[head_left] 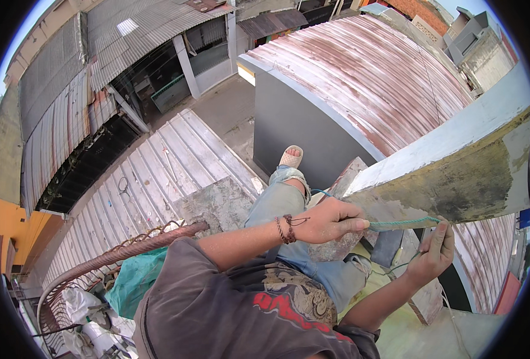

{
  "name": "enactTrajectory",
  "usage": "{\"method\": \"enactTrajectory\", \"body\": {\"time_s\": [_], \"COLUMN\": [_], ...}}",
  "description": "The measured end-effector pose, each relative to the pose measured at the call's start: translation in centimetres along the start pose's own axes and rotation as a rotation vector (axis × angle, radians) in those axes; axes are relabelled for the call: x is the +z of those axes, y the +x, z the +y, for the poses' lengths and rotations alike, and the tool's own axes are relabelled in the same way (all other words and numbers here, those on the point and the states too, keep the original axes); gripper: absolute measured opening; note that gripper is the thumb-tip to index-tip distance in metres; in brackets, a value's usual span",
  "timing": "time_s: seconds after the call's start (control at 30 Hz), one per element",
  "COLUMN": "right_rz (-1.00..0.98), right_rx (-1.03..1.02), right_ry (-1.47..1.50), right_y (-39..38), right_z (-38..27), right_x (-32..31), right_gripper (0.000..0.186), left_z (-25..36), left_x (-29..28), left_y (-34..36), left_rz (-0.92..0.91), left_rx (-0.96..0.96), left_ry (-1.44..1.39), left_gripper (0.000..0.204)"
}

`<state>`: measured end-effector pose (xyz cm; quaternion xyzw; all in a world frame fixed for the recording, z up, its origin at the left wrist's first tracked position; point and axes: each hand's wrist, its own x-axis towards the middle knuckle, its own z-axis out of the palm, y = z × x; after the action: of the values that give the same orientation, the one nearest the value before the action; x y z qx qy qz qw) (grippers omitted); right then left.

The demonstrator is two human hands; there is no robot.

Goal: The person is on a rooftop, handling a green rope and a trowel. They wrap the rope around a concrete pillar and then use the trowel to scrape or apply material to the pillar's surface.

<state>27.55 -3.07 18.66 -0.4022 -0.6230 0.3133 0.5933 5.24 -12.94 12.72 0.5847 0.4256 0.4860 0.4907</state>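
Note:
A green rope [404, 225] is stretched nearly straight between my two hands. My left hand [332, 220], with dark braided bracelets [286, 228] at the wrist, is closed round it, the thumb lying along the rope. Thin green cord also shows just beyond that hand. To the right, my right hand [434, 251] pinches the rope between thumb and fingers. A slack length of the rope hangs below the right hand, near my leg. Right behind the rope stands a weathered concrete beam [438, 179], stained dark on its side.
Below lie a pale corrugated roof [151, 161] and a rusty-red one [361, 66], past my outstretched leg [277, 200]. A coil of thick reddish-brown hose or cable [127, 245] curves at my left, beside a green plastic bag [136, 281]. Concrete edges surround my seat.

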Motion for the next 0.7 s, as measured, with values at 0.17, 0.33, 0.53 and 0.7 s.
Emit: {"method": "enactTrajectory", "body": {"time_s": [0.17,0.33,0.53,0.7], "right_rz": [-0.178,-0.339,-0.35,-0.324], "right_rx": [0.136,0.23,-0.022,0.097], "right_ry": [0.086,0.101,-0.075,-0.093], "right_y": [-2.0,-4.2,-4.3,-4.1], "right_z": [0.3,0.3,1.0,-0.1], "right_x": [2.3,3.8,3.6,3.4], "right_gripper": [0.015,0.016,0.015,0.016], "left_z": [-2.1,-0.8,-0.1,-2.1], "left_x": [0.2,1.1,2.6,4.2], "left_y": [-0.3,1.6,3.8,5.1], "left_rz": [0.047,-0.029,0.046,0.3], "left_rx": [0.109,0.033,-0.002,0.325], "left_ry": [-0.14,-0.279,-0.353,0.009], "left_gripper": [0.028,0.029,0.031,0.037]}}
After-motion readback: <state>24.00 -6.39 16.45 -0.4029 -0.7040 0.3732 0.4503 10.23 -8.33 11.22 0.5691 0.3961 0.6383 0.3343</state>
